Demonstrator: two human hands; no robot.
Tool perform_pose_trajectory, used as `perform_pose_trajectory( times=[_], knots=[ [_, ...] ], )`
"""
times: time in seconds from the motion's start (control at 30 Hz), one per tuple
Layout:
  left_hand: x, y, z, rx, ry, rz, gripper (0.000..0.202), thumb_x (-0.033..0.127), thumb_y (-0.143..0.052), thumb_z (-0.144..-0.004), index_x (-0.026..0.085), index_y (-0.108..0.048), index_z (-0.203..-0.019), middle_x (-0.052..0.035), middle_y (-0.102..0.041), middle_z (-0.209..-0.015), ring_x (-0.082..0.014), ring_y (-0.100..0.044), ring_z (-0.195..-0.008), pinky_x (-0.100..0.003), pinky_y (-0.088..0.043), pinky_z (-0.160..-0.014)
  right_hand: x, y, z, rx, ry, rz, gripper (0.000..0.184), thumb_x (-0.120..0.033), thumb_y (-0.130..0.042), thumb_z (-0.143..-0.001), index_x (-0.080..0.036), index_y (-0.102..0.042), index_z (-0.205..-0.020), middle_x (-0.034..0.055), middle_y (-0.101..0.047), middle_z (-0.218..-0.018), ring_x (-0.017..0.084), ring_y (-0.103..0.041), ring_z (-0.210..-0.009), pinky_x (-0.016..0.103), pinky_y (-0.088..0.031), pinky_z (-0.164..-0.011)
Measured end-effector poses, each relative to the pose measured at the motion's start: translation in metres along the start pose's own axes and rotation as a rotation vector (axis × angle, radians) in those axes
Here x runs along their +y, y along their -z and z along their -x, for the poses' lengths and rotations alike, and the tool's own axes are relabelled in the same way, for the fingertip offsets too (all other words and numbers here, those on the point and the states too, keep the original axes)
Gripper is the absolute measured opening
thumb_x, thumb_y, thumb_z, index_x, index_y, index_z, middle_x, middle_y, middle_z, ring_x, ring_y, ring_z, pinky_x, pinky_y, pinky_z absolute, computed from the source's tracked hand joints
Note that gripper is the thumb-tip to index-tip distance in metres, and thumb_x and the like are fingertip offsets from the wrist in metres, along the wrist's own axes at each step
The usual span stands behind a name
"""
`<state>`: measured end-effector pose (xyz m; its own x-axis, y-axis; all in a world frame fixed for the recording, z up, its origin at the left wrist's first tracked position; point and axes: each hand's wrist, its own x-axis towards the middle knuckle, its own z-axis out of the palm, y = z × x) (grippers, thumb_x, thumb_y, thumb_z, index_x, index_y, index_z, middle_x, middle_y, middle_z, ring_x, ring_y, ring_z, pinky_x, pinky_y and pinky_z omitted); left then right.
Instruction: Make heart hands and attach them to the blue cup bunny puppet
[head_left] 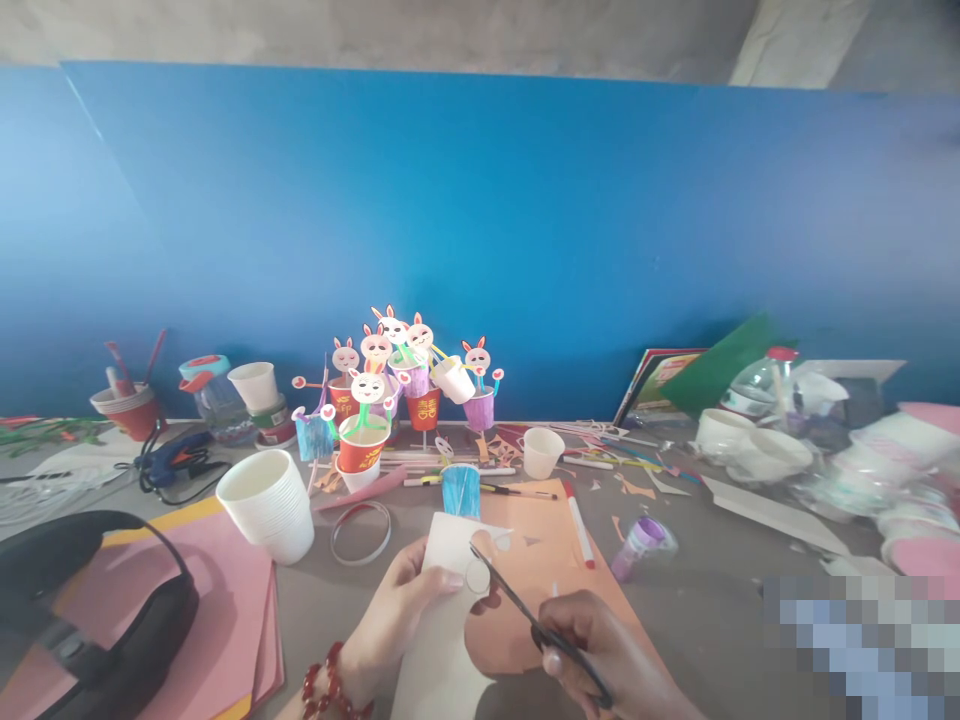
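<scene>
My left hand (412, 590), with a red bead bracelet (330, 685) on its wrist, grips a sheet of white paper (442, 640) between thumb and fingers. A small circle is drawn near the sheet's right edge, where parts have been cut out. In my right hand (581, 645) is a pair of dark scissors (517, 600), its blades at the paper beside the circle. Beneath lies an orange sheet (540, 510). A blue-coloured paper cup (460, 490) stands just beyond the white paper.
Paper-cup rabbit figures (367, 388) stand toward the blue wall. At left are stacked white cups (270, 505), a tape roll (361, 532) and black headphones (112, 620) on pink paper. A red-capped marker (579, 525), purple glitter tube (641, 545) and wrapped cups (772, 450) lie right.
</scene>
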<state>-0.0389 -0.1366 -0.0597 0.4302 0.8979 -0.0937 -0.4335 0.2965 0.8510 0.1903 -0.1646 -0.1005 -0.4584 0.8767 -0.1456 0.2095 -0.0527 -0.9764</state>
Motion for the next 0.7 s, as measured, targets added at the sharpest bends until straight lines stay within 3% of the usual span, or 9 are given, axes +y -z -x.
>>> perform_pose_trajectory(
  times=[0.17,0.43,0.6,0.7],
  knots=[
    [0.005,-0.002,-0.001,-0.008,0.043,0.001,0.028,0.023,-0.073,-0.066,0.013,-0.076,-0.091,-0.0091,-0.076,-0.075,-0.0256,-0.070,-0.072,-0.033,-0.048,-0.070,0.000,0.005,0.001,-0.006,0.011,0.015,0.063,-0.082,-0.061,-0.068,-0.024,-0.040,-0.055,-0.0091,-0.037,-0.038,0.006,-0.035,-0.031,0.019,-0.015,-0.033],
    [0.011,-0.001,-0.001,-0.094,0.049,0.001,0.024,0.022,-0.074,-0.067,0.013,-0.076,-0.089,-0.0087,-0.076,-0.073,-0.0239,-0.071,-0.066,-0.034,-0.051,-0.070,-0.004,0.010,0.001,0.023,0.054,0.115,0.065,-0.074,-0.067,-0.069,-0.023,-0.031,-0.050,-0.0096,-0.031,-0.043,0.005,-0.028,-0.038,0.020,-0.021,-0.038],
    [0.014,0.003,-0.001,-0.112,0.078,-0.034,0.028,0.026,-0.075,-0.067,0.012,-0.076,-0.091,-0.0108,-0.077,-0.074,-0.0219,-0.070,-0.062,-0.031,-0.051,-0.063,-0.002,0.006,0.002,-0.008,-0.056,0.037,0.064,-0.077,-0.068,-0.064,-0.025,-0.033,-0.051,-0.0107,-0.034,-0.036,0.005,-0.033,-0.029,0.019,-0.018,-0.032],
    [0.017,0.001,0.001,-0.107,0.101,-0.068,0.024,0.030,-0.076,-0.071,0.013,-0.077,-0.087,-0.0091,-0.076,-0.064,-0.0196,-0.067,-0.054,-0.028,-0.050,-0.056,0.000,0.004,0.002,-0.018,-0.075,-0.029,0.063,-0.078,-0.069,-0.061,-0.025,-0.037,-0.052,-0.0113,-0.034,-0.036,0.005,-0.033,-0.029,0.018,-0.017,-0.030]
  ],
)
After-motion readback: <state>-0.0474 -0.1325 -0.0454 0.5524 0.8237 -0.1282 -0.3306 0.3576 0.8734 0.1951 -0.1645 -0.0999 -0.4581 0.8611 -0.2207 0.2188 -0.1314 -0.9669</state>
